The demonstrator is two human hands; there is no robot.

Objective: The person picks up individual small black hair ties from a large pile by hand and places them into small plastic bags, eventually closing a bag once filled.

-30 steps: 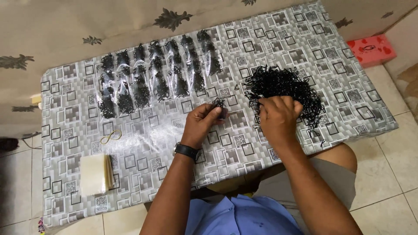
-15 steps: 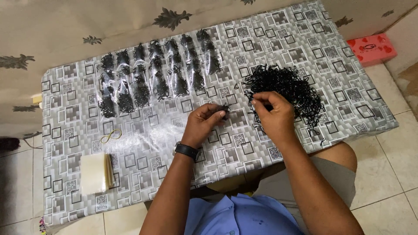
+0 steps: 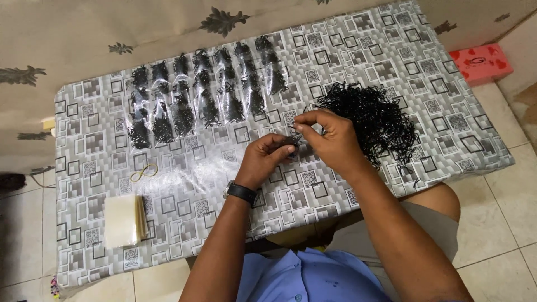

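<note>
Pinching one small black band [image 3: 293,143], axis unclear, left hand [image 3: 267,159] and right hand [image 3: 330,140] fingers closed.

One desk [image 3: 391,61] carries one heap of black bands [image 3: 372,120], about six columns of clear filled packets [image 3: 204,92], one stack of empty bags [image 3: 124,220], two yellow rubber bands [image 3: 144,172]. One pink box [image 3: 480,62] on the floor.

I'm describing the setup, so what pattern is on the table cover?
The table cover is grey and silver with nested square outlines, clear in the head view.
</note>
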